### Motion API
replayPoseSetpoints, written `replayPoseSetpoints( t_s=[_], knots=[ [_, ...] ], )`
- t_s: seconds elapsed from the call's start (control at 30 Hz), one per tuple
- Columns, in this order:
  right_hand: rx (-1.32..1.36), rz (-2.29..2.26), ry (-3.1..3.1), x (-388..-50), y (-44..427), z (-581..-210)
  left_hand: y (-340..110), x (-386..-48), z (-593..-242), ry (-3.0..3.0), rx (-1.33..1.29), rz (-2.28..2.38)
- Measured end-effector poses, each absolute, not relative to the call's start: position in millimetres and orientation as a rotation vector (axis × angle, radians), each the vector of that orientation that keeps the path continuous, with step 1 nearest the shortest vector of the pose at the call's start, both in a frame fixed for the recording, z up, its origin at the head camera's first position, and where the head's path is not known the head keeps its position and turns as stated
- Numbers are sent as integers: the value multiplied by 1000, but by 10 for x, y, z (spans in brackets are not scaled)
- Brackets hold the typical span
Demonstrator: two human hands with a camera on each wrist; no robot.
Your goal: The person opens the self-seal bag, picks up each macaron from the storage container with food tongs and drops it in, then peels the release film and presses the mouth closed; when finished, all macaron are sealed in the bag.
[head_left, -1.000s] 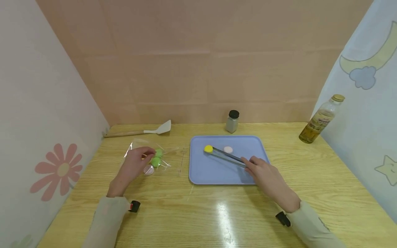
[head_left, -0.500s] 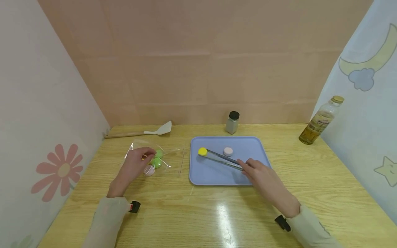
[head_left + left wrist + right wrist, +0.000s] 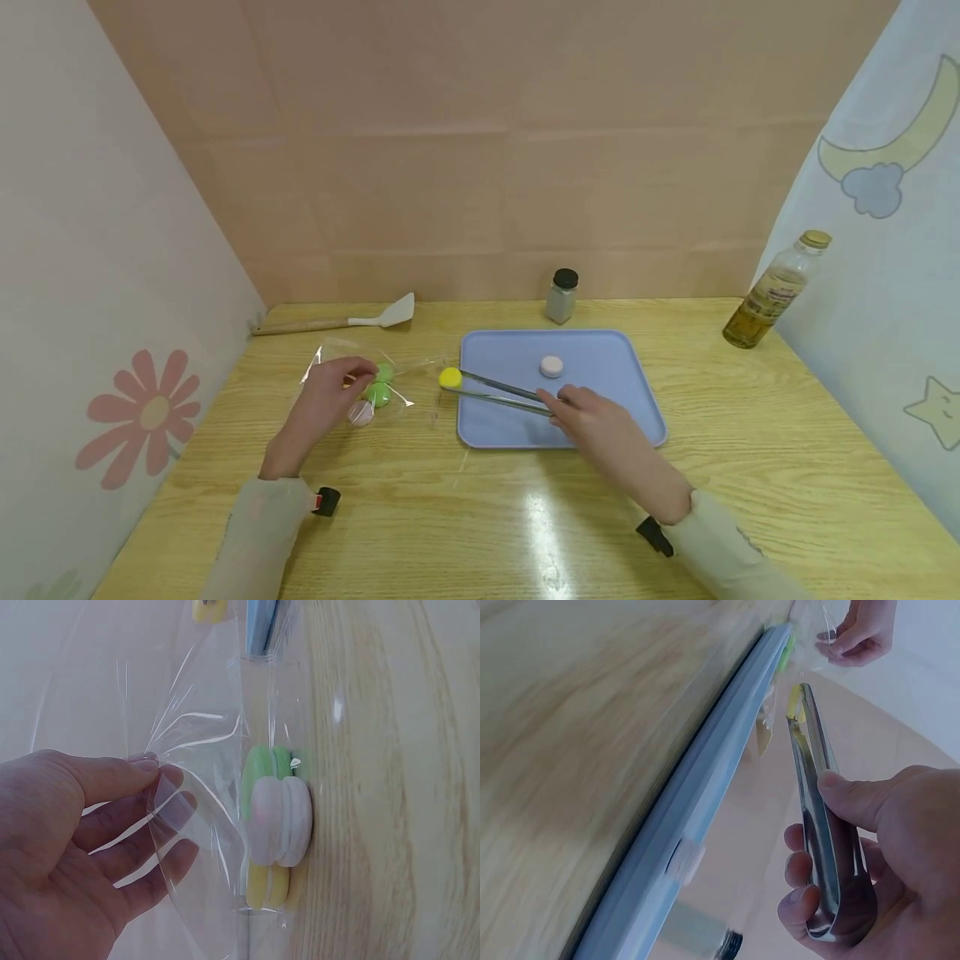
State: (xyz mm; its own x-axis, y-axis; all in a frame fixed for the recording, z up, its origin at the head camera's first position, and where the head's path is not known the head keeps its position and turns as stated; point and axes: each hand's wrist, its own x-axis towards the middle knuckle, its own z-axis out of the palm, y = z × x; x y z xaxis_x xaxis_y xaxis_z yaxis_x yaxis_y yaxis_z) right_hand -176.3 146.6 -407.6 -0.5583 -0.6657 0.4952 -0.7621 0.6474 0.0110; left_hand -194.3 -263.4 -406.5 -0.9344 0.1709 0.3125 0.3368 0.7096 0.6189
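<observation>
Two green macarons [image 3: 381, 385]: enclosed in the clear bag [image 3: 206, 761], with a pale pink macaron [image 3: 361, 412] and a yellow macaron [image 3: 268, 886]
Bag film: pinched and raised between thumb and fingers of the left hand [image 3: 327, 393]
Tongs [image 3: 498, 401]: gripped in the curled fingers of the right hand [image 3: 603, 429]
Tongs' tips: pressed around another yellow macaron [image 3: 450, 378], held off the table near the bag's right end, by the tray's left edge
Blue tray [image 3: 611, 417]: occupied by one whitish macaron [image 3: 551, 367]
</observation>
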Motion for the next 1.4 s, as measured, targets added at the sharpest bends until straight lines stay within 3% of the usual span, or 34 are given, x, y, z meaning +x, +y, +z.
replayPoseSetpoints(
  t_s=[0.63, 1.4],
  knots=[
    [1201, 181, -2477, -2017, 802, -4135, -2626, -1943, -4059, -2671, -396, -1054],
    [1201, 182, -2487, -2030, 689, -4147, -2614, -1934, -4037, -2667, -409, -1030]
  ],
)
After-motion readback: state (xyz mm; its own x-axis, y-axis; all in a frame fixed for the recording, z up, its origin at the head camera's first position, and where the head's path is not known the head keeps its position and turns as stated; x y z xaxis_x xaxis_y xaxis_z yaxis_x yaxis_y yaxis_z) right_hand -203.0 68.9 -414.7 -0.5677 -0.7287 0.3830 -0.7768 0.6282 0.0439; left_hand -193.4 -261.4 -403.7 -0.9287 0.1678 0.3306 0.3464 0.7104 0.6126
